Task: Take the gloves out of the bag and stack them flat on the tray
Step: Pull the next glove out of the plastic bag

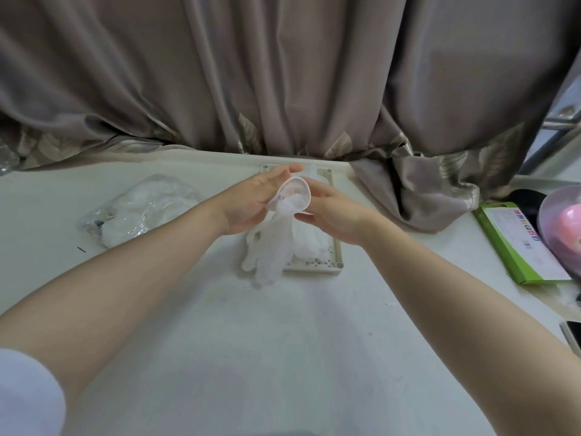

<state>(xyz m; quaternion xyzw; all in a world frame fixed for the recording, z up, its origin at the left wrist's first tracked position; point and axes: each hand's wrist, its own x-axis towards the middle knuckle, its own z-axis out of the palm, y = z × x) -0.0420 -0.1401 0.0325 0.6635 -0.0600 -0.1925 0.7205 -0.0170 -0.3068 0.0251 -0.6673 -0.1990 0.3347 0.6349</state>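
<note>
Both hands hold 1 translucent glove [273,247] by its cuff above the tray [338,256]: the left hand [251,202] grips the cuff's left side, the right hand [333,215] pinches its right side, and the glove's fingers hang down past the tray's near-left edge. More white gloves [309,243] lie piled on the tray. The clear bag [141,209], with gloves inside, lies well apart to the left. At the right edge of the surface [283,341] sit a green box [518,243], a pink domed object [562,221] and a phone [572,335]. The near half lies open. A grey-brown curtain [283,73] drapes behind, its hem touching the surface just beside the tray.
</note>
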